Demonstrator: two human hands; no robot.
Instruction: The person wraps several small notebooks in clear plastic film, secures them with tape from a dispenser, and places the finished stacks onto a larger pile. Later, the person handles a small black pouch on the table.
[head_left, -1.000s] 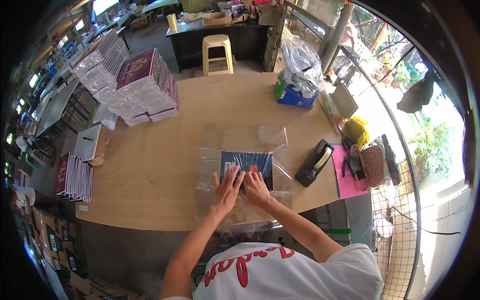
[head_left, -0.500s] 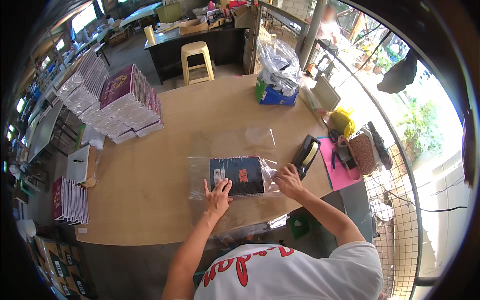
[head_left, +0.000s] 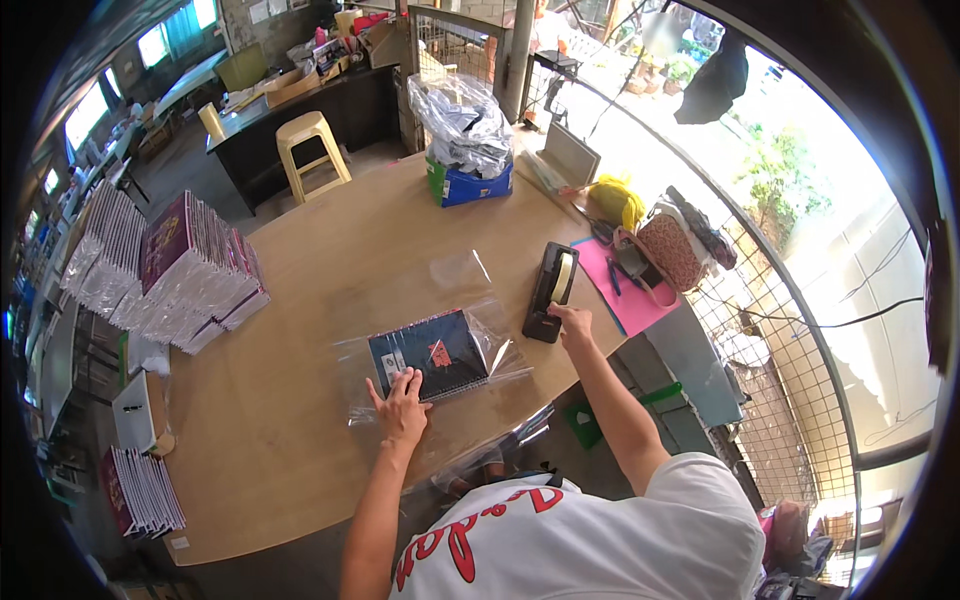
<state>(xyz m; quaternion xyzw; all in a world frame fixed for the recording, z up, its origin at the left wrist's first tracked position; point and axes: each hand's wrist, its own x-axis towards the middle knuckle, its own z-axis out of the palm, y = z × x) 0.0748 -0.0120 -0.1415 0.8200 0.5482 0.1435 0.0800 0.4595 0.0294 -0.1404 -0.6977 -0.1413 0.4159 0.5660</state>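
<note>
A dark-covered, spiral-bound notebook with a small red print lies slightly turned on clear plastic wrap, with film over it and loose film past its right edge. My left hand rests on the notebook's lower left part, fingers spread, pressing the film. To the right stands a black tape dispenser with a pale tape roll. My right hand is at its near end, fingertips pinched together against it. Whatever sits between those fingertips is too small to make out.
Tall stacks of wrapped notebooks stand at the left, with a smaller stack nearer me. A blue-green box of crumpled plastic is at the back. Pink paper, a patterned pouch and a yellow bundle lie right.
My right hand has left the loose film at the notebook's right edge and moved to the tape dispenser. My left hand stays on the notebook. The whole view has turned and shifted.
</note>
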